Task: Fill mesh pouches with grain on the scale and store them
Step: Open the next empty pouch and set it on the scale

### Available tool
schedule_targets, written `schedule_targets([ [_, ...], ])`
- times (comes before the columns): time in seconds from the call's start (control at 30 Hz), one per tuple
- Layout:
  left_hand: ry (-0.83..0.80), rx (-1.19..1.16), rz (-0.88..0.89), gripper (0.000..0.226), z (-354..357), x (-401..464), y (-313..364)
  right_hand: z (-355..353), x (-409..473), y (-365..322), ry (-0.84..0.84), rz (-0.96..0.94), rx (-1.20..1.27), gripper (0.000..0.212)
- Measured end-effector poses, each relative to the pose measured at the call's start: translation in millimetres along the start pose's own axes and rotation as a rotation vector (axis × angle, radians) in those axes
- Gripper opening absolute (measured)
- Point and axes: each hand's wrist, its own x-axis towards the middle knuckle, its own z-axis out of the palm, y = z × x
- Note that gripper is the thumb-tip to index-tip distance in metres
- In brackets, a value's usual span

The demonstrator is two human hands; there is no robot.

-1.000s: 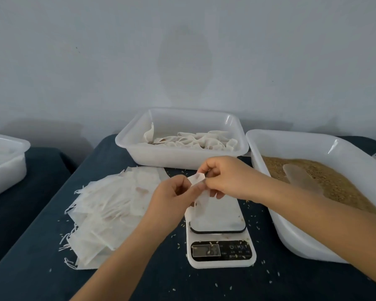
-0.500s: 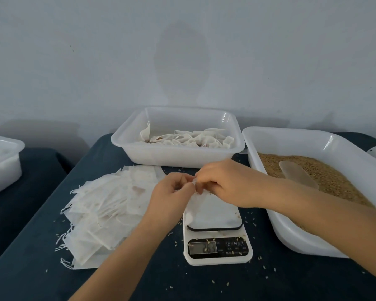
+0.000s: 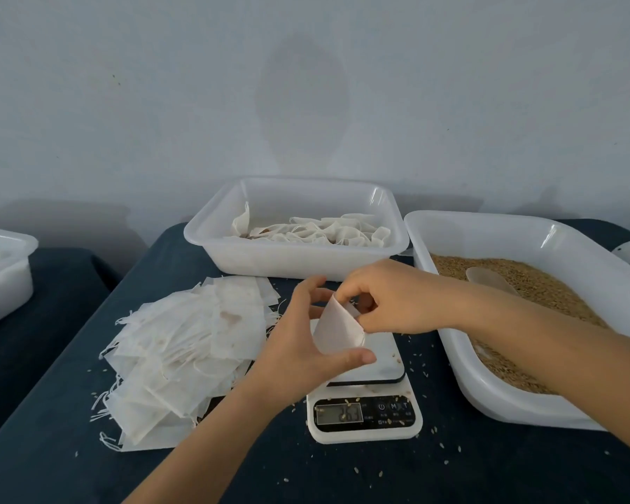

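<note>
Spreading apart over the scale [image 3: 364,376], the hands have pulled the mesh pouch [image 3: 337,331] open since a moment ago; right hand [image 3: 390,298] pinches its top edge; left hand [image 3: 302,343] cups it loosely, thumb beneath; filling from the grain tray [image 3: 524,227], right of the scale, likely comes next.

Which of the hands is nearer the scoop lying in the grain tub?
The right. The right hand pinches the pouch over the scale, just left of the tub holding the scoop. The left hand holds the pouch farther left.
</note>
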Motion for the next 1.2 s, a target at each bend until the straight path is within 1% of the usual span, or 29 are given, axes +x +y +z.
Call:
schedule_targets([
  [0.03, 0.02, 0.062, 0.026, 0.096, 2, 1, 0, 0, -1, 1, 0.0, 0.009, 0.011, 0.034],
  [0.1, 0.054, 0.118, 0.066, 0.082, 7, 4, 0, 1, -1, 4, 0.012, 0.027, 0.006, 0.031],
  [0.27, 0.101, 0.067, 0.086, 0.048, 16, 8, 0, 0, -7, 8, 0.042, 0.041, -0.04, 0.031],
  [0.33, 0.116, 0.048, 0.086, 0.041, 19, 8, 1, -1, -10, 10, 0.031, 0.047, -0.106, 0.026],
  [0.47, 0.132, -0.001, 0.098, 0.034, 23, 10, 0, -3, -16, 11, 0.017, 0.054, -0.182, 0.02],
  [0.53, 0.138, -0.035, 0.107, 0.031, 25, 11, 1, -9, -22, 12, 0.025, 0.074, -0.128, 0.016],
  [0.6, 0.149, -0.057, 0.095, 0.031, 29, 11, 0, -17, -29, 16, 0.052, 0.111, 0.027, 0.013],
  [0.67, 0.153, -0.056, 0.07, 0.031, 32, 13, -1, -26, -39, 23, 0.122, 0.162, 0.194, 0.014],
  [0.73, 0.144, -0.041, 0.05, 0.031, 36, 14, -2, -40, -50, 38, 0.232, 0.22, 0.237, 0.014],
  [0.77, 0.137, -0.034, 0.041, 0.032, 36, 15, -2, -47, -56, 50, 0.295, 0.261, 0.2, 0.013],
  [0.83, 0.127, -0.02, 0.034, 0.035, 38, 17, -2, -58, -72, 82, 0.392, 0.407, 0.027, 0.009],
  [0.87, 0.127, -0.015, 0.035, 0.037, 39, 18, -2, -62, -82, 99, 0.381, 0.513, -0.067, 0.007],
  [0.9, 0.131, -0.017, 0.038, 0.039, 40, 19, -1, -61, -91, 117, 0.304, 0.628, -0.147, 0.006],
  [0.93, 0.135, -0.025, 0.041, 0.041, 41, 20, 0, -58, -99, 134, 0.181, 0.736, -0.208, 0.013],
  [0.97, 0.136, -0.04, 0.039, 0.042, 43, 21, 1, -50, -105, 150, 0.045, 0.828, -0.252, 0.024],
  [1.0, 0.135, -0.06, 0.035, 0.042, 45, 22, 3, -40, -110, 163, -0.06, 0.897, -0.291, 0.034],
  [1.03, 0.134, -0.084, 0.028, 0.041, 48, 23, 4, -30, -112, 172, -0.111, 0.939, -0.323, 0.038],
  [1.1, 0.132, -0.113, 0.014, 0.037, 53, 26, 6, -15, -113, 185, -0.087, 0.984, -0.349, 0.041],
  [1.2, 0.126, -0.087, 0.012, 0.032, 58, 29, 7, -7, -109, 196, -0.067, 1.035, -0.316, 0.038],
])
